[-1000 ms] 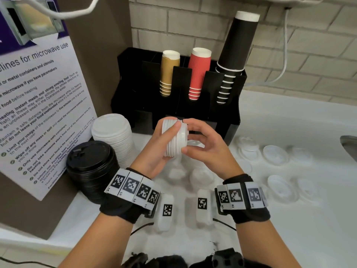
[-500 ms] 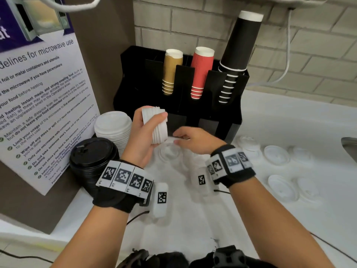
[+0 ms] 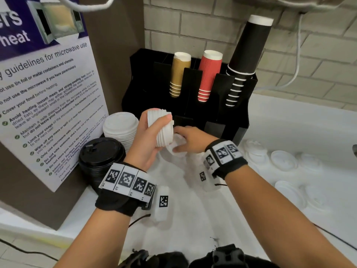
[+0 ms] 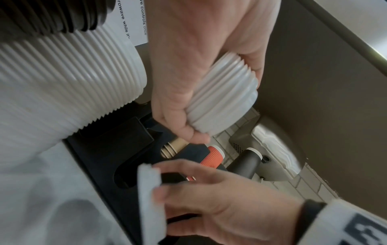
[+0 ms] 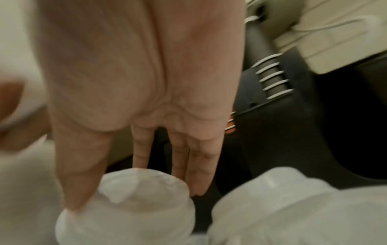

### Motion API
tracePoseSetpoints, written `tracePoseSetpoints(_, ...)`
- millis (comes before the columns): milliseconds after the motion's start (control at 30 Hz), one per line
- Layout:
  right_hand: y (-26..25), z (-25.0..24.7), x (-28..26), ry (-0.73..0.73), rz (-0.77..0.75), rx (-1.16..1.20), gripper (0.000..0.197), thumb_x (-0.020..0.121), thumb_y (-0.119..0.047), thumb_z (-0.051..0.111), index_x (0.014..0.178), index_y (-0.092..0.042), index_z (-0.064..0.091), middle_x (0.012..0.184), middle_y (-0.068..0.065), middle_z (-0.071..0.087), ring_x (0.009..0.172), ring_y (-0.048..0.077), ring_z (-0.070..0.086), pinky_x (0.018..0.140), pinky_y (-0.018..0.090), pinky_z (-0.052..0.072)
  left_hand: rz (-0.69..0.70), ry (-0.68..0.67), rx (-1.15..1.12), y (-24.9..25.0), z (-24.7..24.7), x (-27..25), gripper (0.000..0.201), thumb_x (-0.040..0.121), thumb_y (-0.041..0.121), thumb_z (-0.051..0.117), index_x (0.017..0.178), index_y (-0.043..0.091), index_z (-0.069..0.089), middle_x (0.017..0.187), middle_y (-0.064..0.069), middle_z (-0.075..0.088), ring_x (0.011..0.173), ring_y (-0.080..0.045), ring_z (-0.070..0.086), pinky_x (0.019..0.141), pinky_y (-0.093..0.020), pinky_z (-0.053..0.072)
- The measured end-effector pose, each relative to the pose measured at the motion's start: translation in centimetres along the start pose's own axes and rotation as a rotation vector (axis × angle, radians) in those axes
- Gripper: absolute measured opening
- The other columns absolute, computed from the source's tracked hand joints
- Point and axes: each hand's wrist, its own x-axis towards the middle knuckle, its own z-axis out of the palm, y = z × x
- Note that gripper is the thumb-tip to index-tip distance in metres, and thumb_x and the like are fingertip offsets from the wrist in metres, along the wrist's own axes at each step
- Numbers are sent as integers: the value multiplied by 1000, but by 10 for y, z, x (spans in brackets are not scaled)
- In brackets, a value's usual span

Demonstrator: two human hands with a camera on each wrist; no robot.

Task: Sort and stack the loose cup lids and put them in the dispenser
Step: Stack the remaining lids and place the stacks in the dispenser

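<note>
My left hand (image 3: 154, 132) grips a short stack of small white lids (image 3: 161, 130) on its side, raised in front of the black dispenser (image 3: 146, 84). In the left wrist view that stack (image 4: 222, 106) sits between thumb and fingers. Just right of it and lower, my right hand (image 3: 176, 141) pinches a single small white lid (image 3: 178, 149) over the counter. The left wrist view shows this lid (image 4: 149, 207) edge-on in the right hand (image 4: 159, 180). In the blurred right wrist view the lid (image 5: 142, 192) lies under the straight fingers (image 5: 180, 159).
The dispenser holds gold (image 3: 178, 74), red (image 3: 209, 74) and black (image 3: 245, 60) cup stacks. A tall stack of large white lids (image 3: 120, 126) and a stack of black lids (image 3: 101, 151) stand at the left. Several loose white lids (image 3: 284, 160) lie on the white counter at the right.
My right hand let go of the stack, dropped to the counter and took up a single lid. My left hand carried the stack up and to the left.
</note>
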Motion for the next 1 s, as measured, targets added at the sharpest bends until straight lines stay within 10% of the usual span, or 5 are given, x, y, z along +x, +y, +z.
tracePoseSetpoints(300,7,5,-76,460,-125,989,43,84,-16,71,122,-33,58,111,-4,65,101,18,66,83,35,57,54,-14,24,-15,27,-3,53,69,37,70,116,23,50,106,4,59,97,-8,62,78,-28,52)
tracePoseSetpoints(1000,9,-2,-86,460,-224,876,50,83,-9,70,130,-19,55,122,3,62,114,17,60,101,40,48,-95,-161,24,-28,41,-1,55,72,39,79,119,29,52,112,-1,60,100,-17,62,73,-34,55)
